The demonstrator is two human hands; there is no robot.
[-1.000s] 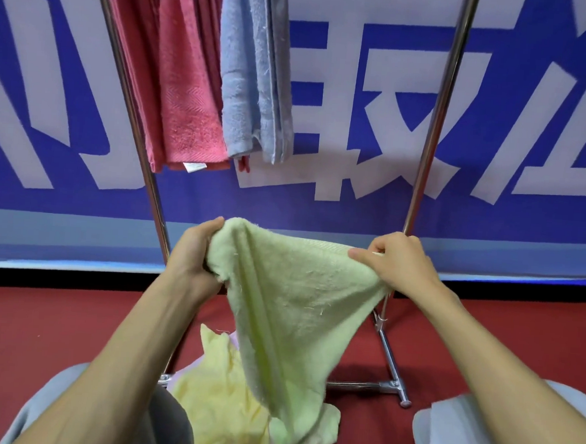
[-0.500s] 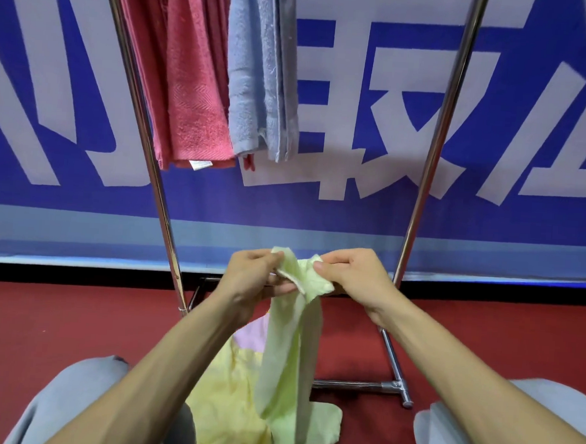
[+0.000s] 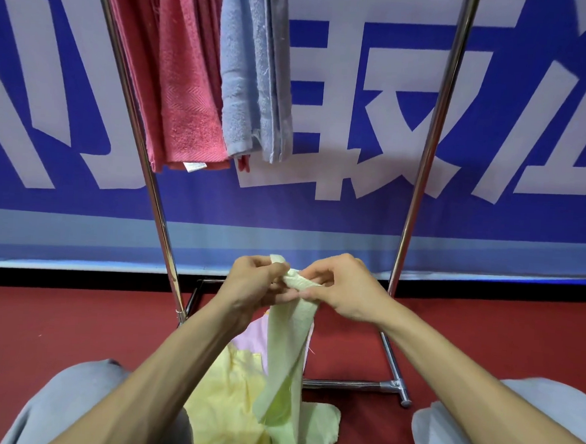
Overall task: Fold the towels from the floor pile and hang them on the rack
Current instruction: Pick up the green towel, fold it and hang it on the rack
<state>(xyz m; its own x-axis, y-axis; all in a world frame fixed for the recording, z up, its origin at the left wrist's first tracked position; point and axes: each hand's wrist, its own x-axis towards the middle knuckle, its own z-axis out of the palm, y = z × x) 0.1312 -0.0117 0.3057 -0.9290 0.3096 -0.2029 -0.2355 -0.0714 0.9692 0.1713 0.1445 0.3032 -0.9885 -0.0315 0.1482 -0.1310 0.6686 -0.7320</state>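
Observation:
A pale green towel (image 3: 284,365) hangs folded in half lengthwise, its top corners pinched together. My left hand (image 3: 253,284) and my right hand (image 3: 345,290) both grip that top edge, nearly touching. Below it on the floor lies the pile: a yellow towel (image 3: 228,410) and a pink one (image 3: 252,336) partly hidden behind. The chrome rack (image 3: 426,154) stands in front of me. A red towel (image 3: 183,78) and a light blue towel (image 3: 256,72) hang from its top at the left.
A blue banner with white lettering (image 3: 376,124) backs the rack. The floor is red carpet (image 3: 38,326). The rack's foot bar (image 3: 353,384) runs across just behind the pile. My grey-trousered knees (image 3: 498,430) frame the pile on both sides.
A second ago my hands held the green towel spread wide. They have come together, bringing its two top corners to meet, and the towel now hangs narrow.

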